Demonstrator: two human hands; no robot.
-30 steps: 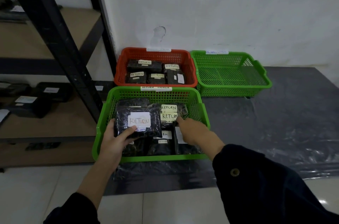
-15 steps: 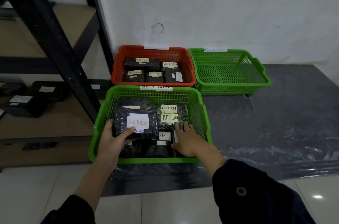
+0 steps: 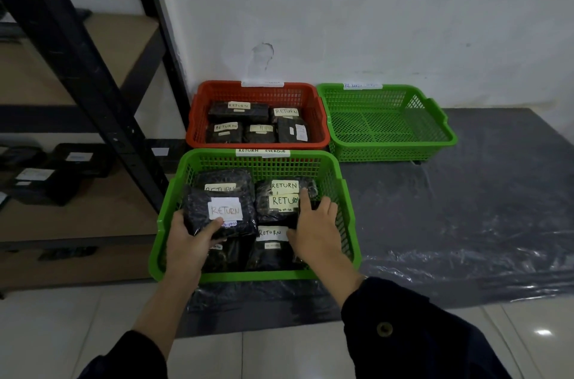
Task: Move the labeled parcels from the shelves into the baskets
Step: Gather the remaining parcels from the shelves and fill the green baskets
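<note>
Two hands inside the near green basket point(image 3: 254, 276).
Left hand point(image 3: 188, 243) grips the black RETURN parcel point(image 3: 198, 207) at its near corner, thumb on top, in the basket's left half; right hand point(image 3: 315, 225) rests spread fingers point(image 3: 306, 203) on neighbouring parcels point(image 3: 273, 251).

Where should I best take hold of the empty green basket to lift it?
Probably by the rims of its two short ends, coming from above: the empty green basket stands level, and one end sits close beside the red basket.
</note>
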